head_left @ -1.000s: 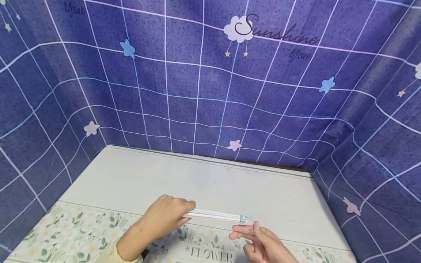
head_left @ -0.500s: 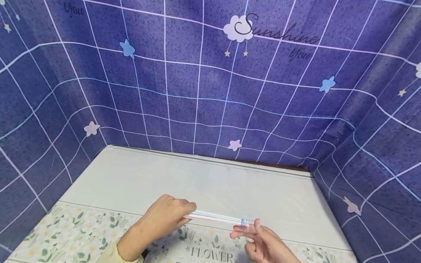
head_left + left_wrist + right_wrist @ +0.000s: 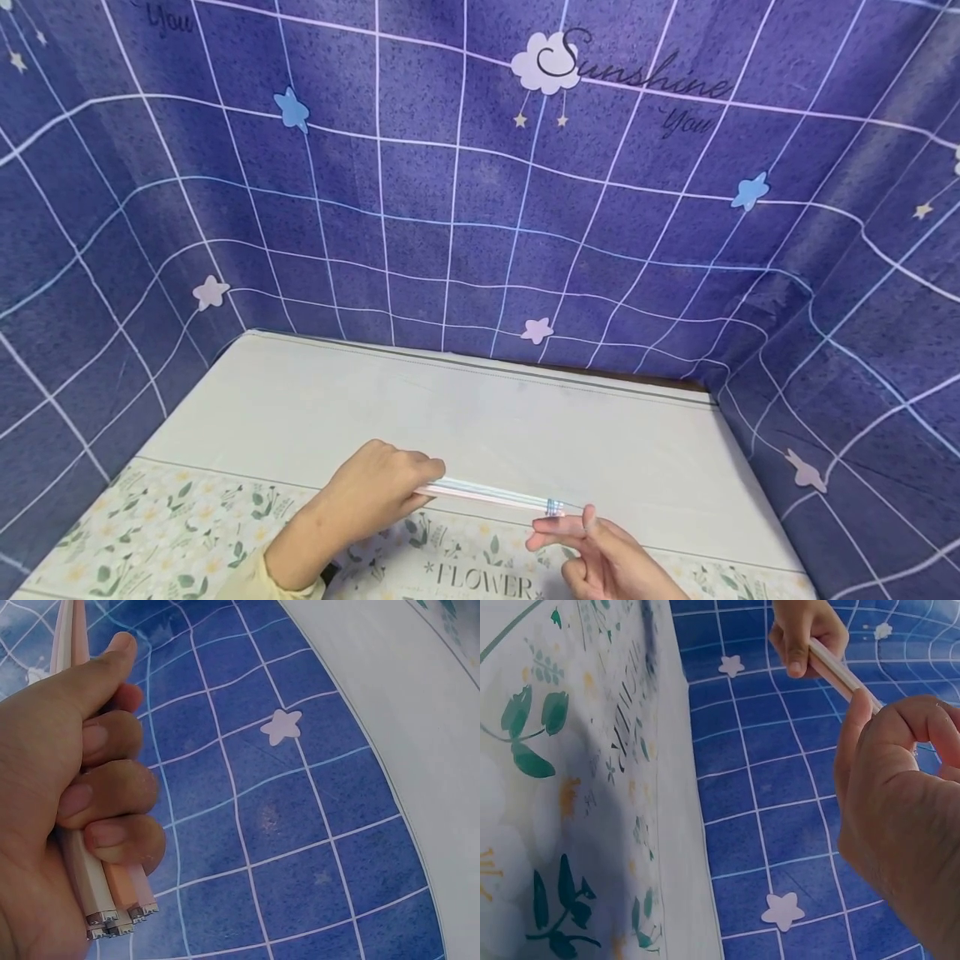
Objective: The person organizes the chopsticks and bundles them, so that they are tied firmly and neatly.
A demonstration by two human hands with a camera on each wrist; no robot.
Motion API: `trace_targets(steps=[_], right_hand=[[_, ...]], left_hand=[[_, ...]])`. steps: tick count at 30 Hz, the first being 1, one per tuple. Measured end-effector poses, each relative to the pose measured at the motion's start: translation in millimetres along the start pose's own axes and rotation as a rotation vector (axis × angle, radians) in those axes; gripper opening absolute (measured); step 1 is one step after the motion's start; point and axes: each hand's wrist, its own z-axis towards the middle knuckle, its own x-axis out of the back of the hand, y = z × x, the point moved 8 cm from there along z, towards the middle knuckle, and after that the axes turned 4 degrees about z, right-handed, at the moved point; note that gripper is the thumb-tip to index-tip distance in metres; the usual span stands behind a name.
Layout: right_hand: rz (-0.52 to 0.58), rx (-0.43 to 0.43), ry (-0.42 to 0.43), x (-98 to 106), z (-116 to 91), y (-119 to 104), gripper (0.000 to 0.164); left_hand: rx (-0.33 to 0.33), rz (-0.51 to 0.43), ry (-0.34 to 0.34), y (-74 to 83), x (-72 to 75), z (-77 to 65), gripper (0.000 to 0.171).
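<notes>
Grasping a bundle of slim sticks (image 3: 487, 493), the left hand (image 3: 382, 483) wraps its fingers round one end; silvery tips (image 3: 116, 922) poke out below the little finger on white, orange and pink sticks. The bundle is held sideways over the near part of the desk (image 3: 480, 417), roughly midway between its left and right edges. A blue band (image 3: 555, 507) circles the end toward the right edge. There a thin strand runs to the thumb of the right hand (image 3: 603, 550), two fingers extended beside it; whether that hand pinches or merely hooks the strand, I cannot tell.
</notes>
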Motion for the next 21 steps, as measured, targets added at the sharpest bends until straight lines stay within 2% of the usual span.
trace_targets(steps=[9,13,17,21], right_hand=[[-0.014,0.002,-0.026,-3,-8,-4,0.067],[0.002,-0.055,0.034,0,-7,-1,0.068],[0.002,-0.116,0.105,5,-3,2,0.069],[-0.004,-0.178,0.165,11,0,6,0.067]], left_hand=[[0.040,-0.055,-0.050,-7.3,-4.9,0.0,0.036],[0.009,-0.066,-0.030,-2.4,-3.4,1.4,0.037],[-0.040,-0.019,0.007,5.1,-0.5,3.9,0.035],[-0.055,0.010,-0.003,9.0,-1.6,5.5,0.033]])
